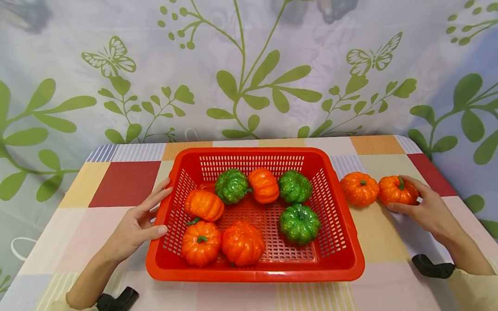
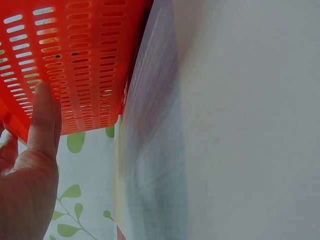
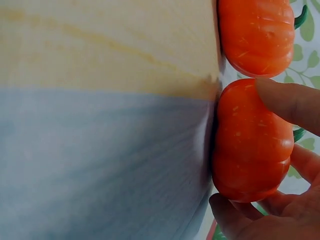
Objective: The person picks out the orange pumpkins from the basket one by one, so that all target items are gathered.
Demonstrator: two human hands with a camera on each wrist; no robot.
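Note:
A red plastic basket [image 1: 254,277] with slotted walls holds several small orange and green pumpkins, such as an orange pumpkin [image 1: 243,243] at the front and a green pumpkin [image 1: 300,224] on the right. My left hand [image 1: 133,228] rests against the basket's left side; its fingers lie fairly straight along the slotted wall [image 2: 75,65] in the left wrist view. On the table to the right, my right hand [image 1: 428,208] grips an orange pumpkin [image 1: 394,190], thumb and fingers on opposite sides of it in the right wrist view. Another orange pumpkin [image 1: 360,188] sits between it and the basket.
A checkered tablecloth [image 1: 121,184] covers the table. Behind it hangs a pale curtain [image 1: 244,44] with green leaves and butterflies. A black strap piece shows at each wrist.

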